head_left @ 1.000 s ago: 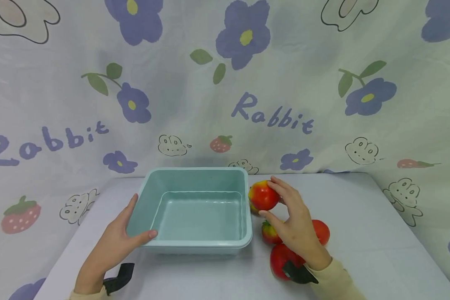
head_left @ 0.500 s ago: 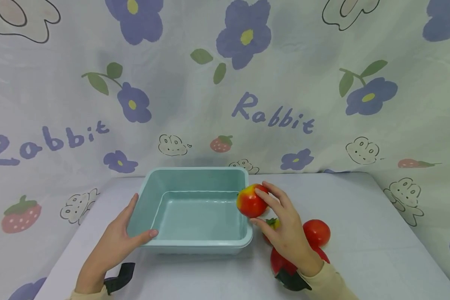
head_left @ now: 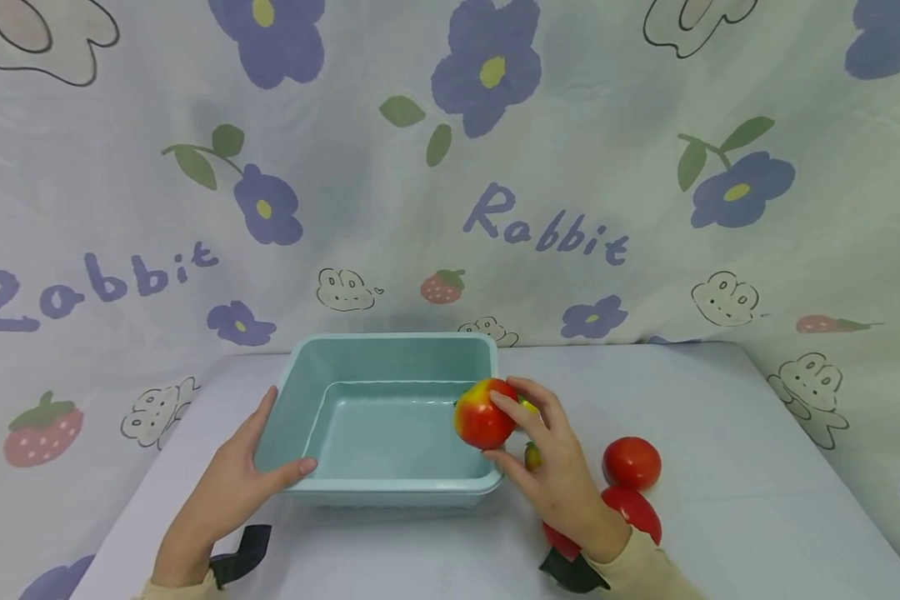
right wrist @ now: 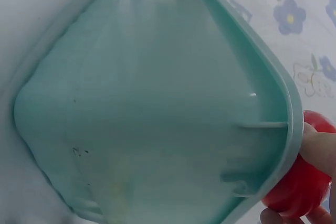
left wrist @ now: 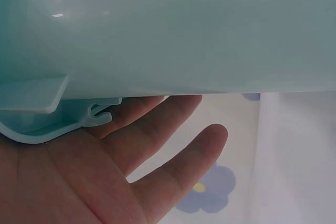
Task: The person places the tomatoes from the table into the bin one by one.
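Observation:
A light teal plastic basin [head_left: 390, 487] stands on the white table. My left hand [head_left: 228, 483] holds its left side, thumb over the front rim and fingers along the outside; in the left wrist view the fingers [left wrist: 178, 174] lie spread below the rim. My right hand [head_left: 558, 475] grips a glossy round fruit [head_left: 483, 417], red with yellow, like an apple. It is held over the basin's right rim, partly above the inside. The right wrist view shows the red fruit [right wrist: 302, 190] just beyond the rim, partly covered by fingers. The basin's visible inside holds nothing.
Right of the basin lie a tomato [head_left: 632, 463], a larger red fruit [head_left: 632, 510] partly behind my right wrist, and small yellow-green fruit parts [head_left: 532, 454] mostly hidden by the hand. A printed curtain [head_left: 390, 208] hangs behind the table.
My right hand has carried the red-and-yellow fruit left and slightly toward me, from beside the basin to over its right rim. The left hand and basin have stayed put.

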Available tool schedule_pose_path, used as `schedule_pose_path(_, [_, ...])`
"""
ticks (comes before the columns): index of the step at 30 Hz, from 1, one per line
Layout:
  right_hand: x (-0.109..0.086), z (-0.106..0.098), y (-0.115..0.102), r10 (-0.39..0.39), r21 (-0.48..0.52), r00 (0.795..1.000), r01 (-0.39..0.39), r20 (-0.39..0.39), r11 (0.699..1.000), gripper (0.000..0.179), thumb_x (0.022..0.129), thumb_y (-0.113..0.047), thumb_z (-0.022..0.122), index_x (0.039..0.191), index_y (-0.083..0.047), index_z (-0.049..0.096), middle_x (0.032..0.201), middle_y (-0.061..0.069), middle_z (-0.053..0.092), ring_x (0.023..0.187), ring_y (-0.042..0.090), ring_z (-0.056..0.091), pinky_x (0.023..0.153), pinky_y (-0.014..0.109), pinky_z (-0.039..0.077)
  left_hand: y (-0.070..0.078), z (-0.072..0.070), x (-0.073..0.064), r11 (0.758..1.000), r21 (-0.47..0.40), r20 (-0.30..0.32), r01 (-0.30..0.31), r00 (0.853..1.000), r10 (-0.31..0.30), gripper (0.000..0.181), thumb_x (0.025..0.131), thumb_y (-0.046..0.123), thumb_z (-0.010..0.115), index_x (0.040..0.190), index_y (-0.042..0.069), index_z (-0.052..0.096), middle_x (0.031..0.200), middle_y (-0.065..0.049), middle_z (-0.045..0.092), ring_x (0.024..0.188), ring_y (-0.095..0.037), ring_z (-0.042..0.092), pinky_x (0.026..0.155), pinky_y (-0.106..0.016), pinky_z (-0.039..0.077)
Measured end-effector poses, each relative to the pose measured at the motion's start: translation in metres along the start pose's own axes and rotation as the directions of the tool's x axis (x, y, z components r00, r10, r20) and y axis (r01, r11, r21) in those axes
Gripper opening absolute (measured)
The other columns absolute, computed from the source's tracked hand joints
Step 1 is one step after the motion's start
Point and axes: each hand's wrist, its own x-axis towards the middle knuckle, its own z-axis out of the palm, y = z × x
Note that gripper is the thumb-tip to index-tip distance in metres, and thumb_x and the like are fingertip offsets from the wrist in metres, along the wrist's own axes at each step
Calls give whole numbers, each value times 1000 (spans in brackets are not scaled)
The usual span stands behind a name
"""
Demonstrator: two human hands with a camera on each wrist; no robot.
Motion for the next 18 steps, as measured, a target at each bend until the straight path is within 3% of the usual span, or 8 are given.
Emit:
schedule_pose_path(7, [-3, 6, 0, -51, 26, 999, 51, 13, 998, 66, 75, -14, 77, 135, -17, 48, 139, 8, 37, 125, 22, 39, 89, 31, 50, 2, 3, 1, 1000, 23, -8, 18, 1000, -18, 104, 79, 44, 70, 149, 22, -4, 152, -20, 12, 132, -47, 21, 94, -70, 26])
schedule_pose_path(18, [-5, 11, -3, -33, -1, 996, 34, 87, 999, 74, 78, -21, 76, 141, -22, 39, 143, 2, 36, 127, 15, 39, 87, 32, 51, 0, 2, 0, 999, 36, -14, 34, 999, -33, 105, 79, 46, 70, 149, 22, -4, 152, -21, 12, 131, -48, 22, 93, -71, 27])
